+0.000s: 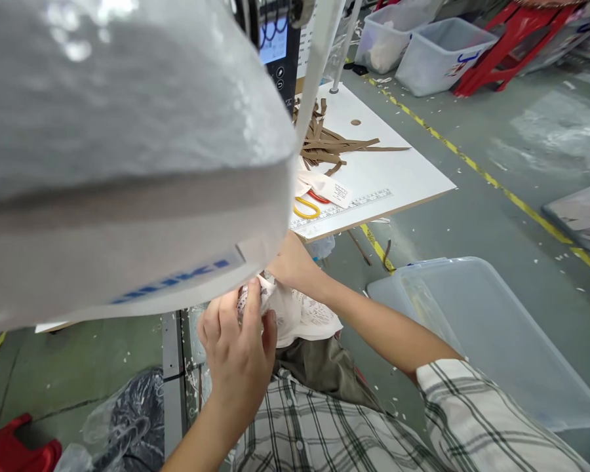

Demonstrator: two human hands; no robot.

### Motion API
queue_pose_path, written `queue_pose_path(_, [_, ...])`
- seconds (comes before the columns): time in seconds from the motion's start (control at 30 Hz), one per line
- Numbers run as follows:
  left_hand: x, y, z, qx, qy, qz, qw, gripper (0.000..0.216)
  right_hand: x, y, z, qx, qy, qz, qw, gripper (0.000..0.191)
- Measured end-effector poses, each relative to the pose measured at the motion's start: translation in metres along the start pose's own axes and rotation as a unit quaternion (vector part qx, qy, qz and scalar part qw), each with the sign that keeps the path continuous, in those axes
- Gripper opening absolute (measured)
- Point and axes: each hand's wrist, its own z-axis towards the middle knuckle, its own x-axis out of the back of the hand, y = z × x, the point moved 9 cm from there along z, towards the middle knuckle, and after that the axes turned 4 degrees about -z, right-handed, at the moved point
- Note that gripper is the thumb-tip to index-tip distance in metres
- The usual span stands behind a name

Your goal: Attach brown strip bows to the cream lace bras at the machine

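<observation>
Pale pinkish-white lace fabric [314, 318] hangs below the head of a JUKI sewing machine [187, 236] and drapes over my lap. The fingers of my left hand [238, 334] are bent over the fabric's upper left part, with the thumb on the near side of it. My right hand [292, 262] reaches in from the right at the fabric's upper edge. Its fingers go out of sight behind the machine head, so their grip is hidden. The needle area is also covered by the machine head.
The white tabletop [373, 157] carries brown strips [329, 144], yellow-handled scissors [307, 208] and a clear ruler [358, 206]. A translucent bin lid [491, 347] lies at right. Plastic bins [442, 56] and a red stool [516, 42] stand behind. A plastic-wrapped bundle [137, 419] sits lower left.
</observation>
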Motion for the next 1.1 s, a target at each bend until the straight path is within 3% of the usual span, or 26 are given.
queue_pose_path(0.23, [0.006, -0.008, -0.007, 0.017, 0.033, -0.090, 0.995, 0.049, 0.000, 0.012, -0.016, -0.017, 0.030, 0.011, 0.999, 0.016])
queue_pose_path(0.33, [0.007, -0.029, -0.014, 0.081, 0.071, -0.181, 0.978, 0.049, 0.003, 0.024, -0.037, -0.035, 0.060, 0.028, 0.997, 0.022])
queue_pose_path(0.4, [-0.005, -0.048, -0.019, 0.155, 0.058, -0.289, 0.943, 0.048, 0.001, 0.031, -0.051, -0.052, 0.054, 0.040, 0.996, 0.024])
queue_pose_path(0.5, [-0.036, -0.068, -0.026, 0.269, -0.010, -0.474, 0.838, 0.040, -0.001, 0.030, -0.066, -0.045, 0.051, 0.072, 0.995, 0.027])
queue_pose_path(0.57, [-0.050, -0.073, -0.028, 0.315, -0.042, -0.538, 0.781, 0.036, -0.001, 0.025, -0.071, -0.023, 0.055, 0.079, 0.995, 0.027])
queue_pose_path(0.63, [-0.053, -0.077, -0.028, 0.340, -0.048, -0.550, 0.761, 0.035, -0.001, 0.021, -0.072, -0.007, 0.057, 0.064, 0.996, 0.027])
queue_pose_path(0.87, [-0.042, -0.086, -0.028, 0.387, -0.005, -0.524, 0.759, 0.037, -0.002, 0.019, -0.071, -0.014, 0.056, 0.023, 0.998, 0.027])
queue_pose_path(1.1, [-0.054, -0.098, -0.042, 0.448, 0.034, -0.567, 0.691, 0.038, -0.005, 0.021, -0.068, -0.013, 0.055, 0.014, 0.998, 0.028])
